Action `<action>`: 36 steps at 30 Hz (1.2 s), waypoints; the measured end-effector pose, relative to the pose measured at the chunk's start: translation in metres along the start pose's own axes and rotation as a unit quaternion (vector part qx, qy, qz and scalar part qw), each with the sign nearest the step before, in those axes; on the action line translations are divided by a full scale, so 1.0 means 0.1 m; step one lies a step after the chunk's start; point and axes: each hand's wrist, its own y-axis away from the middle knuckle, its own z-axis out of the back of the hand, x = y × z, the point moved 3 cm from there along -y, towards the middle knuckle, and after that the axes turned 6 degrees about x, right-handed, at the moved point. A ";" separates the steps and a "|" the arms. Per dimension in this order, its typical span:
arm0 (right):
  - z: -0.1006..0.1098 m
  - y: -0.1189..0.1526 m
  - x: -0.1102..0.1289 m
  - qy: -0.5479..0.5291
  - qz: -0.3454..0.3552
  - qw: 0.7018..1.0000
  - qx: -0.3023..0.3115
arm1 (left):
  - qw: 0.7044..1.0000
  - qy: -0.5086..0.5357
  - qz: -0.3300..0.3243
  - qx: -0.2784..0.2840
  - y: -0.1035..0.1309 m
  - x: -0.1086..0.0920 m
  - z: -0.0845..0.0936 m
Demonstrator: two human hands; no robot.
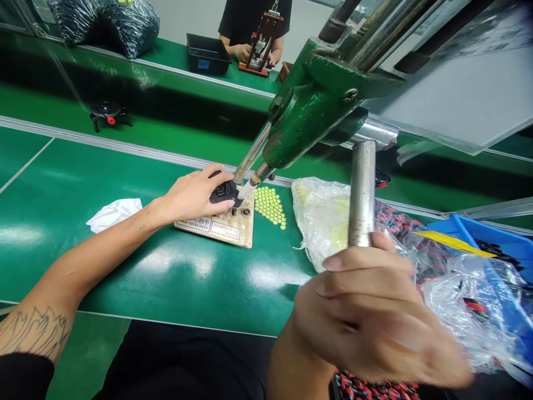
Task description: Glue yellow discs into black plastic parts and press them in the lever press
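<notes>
My left hand (200,191) grips a black plastic part (224,192), pressing it onto the light base plate (239,236) of a green hand press (316,100). The white tip (246,190) of the press ram comes down at the part's right side. My right hand (375,311), slightly blurred, is wrapped round the metal press lever (361,189), which points down toward me. To the right of the base plate, several small yellow-green discs (270,205) lie in a cluster on the green table (166,283).
Left of the press lies a crumpled white tissue (114,214). Plastic bags (316,216) and a blue bin (495,233) of parts crowd the right. A black round device on legs (109,115) sits beyond the rail. Farther back, a person (254,28) works near a black tray (207,54).
</notes>
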 end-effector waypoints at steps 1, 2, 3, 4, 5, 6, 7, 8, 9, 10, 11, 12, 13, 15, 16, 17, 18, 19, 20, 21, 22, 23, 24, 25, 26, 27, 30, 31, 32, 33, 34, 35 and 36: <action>-0.01 0.04 -0.05 0.003 0.012 1.000 0.013 | 1.000 0.000 -0.001 -0.002 0.00 0.00 0.00; -0.02 0.08 -0.09 0.007 0.021 0.999 0.027 | 1.000 0.001 -0.002 -0.003 0.00 -0.01 0.00; -0.03 0.12 -0.13 0.010 0.028 0.999 0.036 | 1.000 0.002 -0.004 -0.004 0.01 -0.01 0.00; -0.03 0.15 -0.15 0.011 0.030 0.999 0.042 | 1.000 0.003 -0.004 -0.005 0.01 -0.01 0.00; -0.03 0.16 -0.15 0.011 0.021 0.999 0.048 | 1.000 0.004 -0.004 -0.006 0.01 -0.01 0.00; -0.03 0.16 -0.15 0.010 0.007 0.999 0.052 | 1.000 0.005 -0.003 -0.007 0.01 -0.01 0.00; -0.02 0.14 -0.12 0.009 0.001 0.999 0.053 | 1.000 0.006 -0.002 -0.007 0.00 -0.01 0.00; -0.01 0.10 -0.08 0.005 -0.002 0.999 0.048 | 1.000 0.007 -0.002 -0.006 0.00 -0.01 0.00; 0.01 0.05 -0.04 -0.003 -0.003 0.999 0.039 | 1.000 0.008 -0.002 -0.005 0.00 -0.01 0.00; 0.02 -0.01 0.01 -0.016 -0.001 0.999 0.030 | 1.000 0.008 -0.004 -0.004 0.00 0.00 0.00; 0.04 -0.08 0.04 -0.034 0.004 0.999 0.020 | 1.000 0.007 -0.005 -0.004 0.01 0.00 0.00; 0.06 -0.15 0.07 -0.054 0.012 0.998 0.009 | 1.000 0.006 -0.006 -0.003 0.01 0.00 0.00; 0.08 -0.22 0.09 -0.071 0.021 0.997 -0.005 | 1.000 0.005 -0.005 -0.002 0.01 0.00 0.01; 0.11 -0.31 0.11 -0.081 0.042 0.995 -0.030 | 1.000 0.003 -0.002 0.001 0.01 0.00 0.02; 0.13 -0.33 0.11 -0.077 0.038 0.995 -0.044 | 1.000 0.003 0.000 0.004 0.01 0.00 0.02; 0.14 -0.32 0.11 -0.071 0.027 0.996 -0.056 | 1.000 0.002 0.001 0.010 0.01 0.01 0.03; 0.16 -0.28 0.11 -0.066 0.014 0.996 -0.065 | 1.000 0.003 0.001 0.017 0.01 0.01 0.04; 0.18 -0.21 0.10 -0.062 -0.007 0.996 -0.068 | 1.000 0.006 0.000 0.028 0.01 0.02 0.05; 0.20 -0.11 0.07 -0.057 -0.042 0.996 -0.061 | 0.999 0.010 -0.002 0.039 0.01 0.03 0.06; 0.23 0.02 0.03 -0.045 -0.068 0.996 -0.047 | 0.999 0.017 -0.006 0.049 0.01 0.04 0.07; 0.25 0.17 -0.04 -0.020 -0.129 0.991 -0.004 | 0.998 0.025 -0.011 0.055 0.01 0.04 0.08; 0.27 0.34 -0.13 0.014 -0.203 0.977 0.068 | 0.998 0.034 -0.017 0.058 0.00 0.05 0.08; 0.28 0.53 -0.21 0.048 -0.243 0.957 0.151 | 0.997 0.042 -0.025 0.057 0.00 0.06 0.08; 0.29 0.73 -0.29 0.069 -0.268 0.931 0.239 | 0.997 0.049 -0.033 0.055 -0.01 0.06 0.08; 0.31 0.92 -0.36 0.085 -0.279 0.904 0.313 | 0.997 0.055 -0.038 0.051 -0.01 0.06 0.08; 0.33 1.09 -0.40 0.101 -0.269 0.884 0.369 | 0.996 0.060 -0.041 0.046 -0.01 0.06 0.09; 0.45 1.47 -0.44 0.158 -0.217 0.857 0.439 | 0.996 0.065 -0.042 0.042 0.01 0.09 0.16; 0.49 1.54 -0.43 0.170 -0.201 0.856 0.445 | 0.996 0.068 -0.043 0.044 0.03 0.11 0.22; 0.54 1.60 -0.41 0.177 -0.189 0.857 0.445 | 0.995 0.071 -0.046 0.045 0.06 0.13 0.29; 0.58 1.64 -0.38 0.180 -0.183 0.859 0.443 | 0.995 0.076 -0.050 0.044 0.10 0.17 0.38; 0.62 1.67 -0.36 0.182 -0.178 0.863 0.437 | 0.995 0.083 -0.052 0.037 0.14 0.21 0.48; 0.66 1.69 -0.34 0.186 -0.174 0.868 0.427 | 0.994 0.090 -0.051 0.025 0.19 0.27 0.58; 0.70 1.70 -0.33 0.193 -0.168 0.874 0.413 | 0.994 0.098 -0.041 0.010 0.23 0.33 0.67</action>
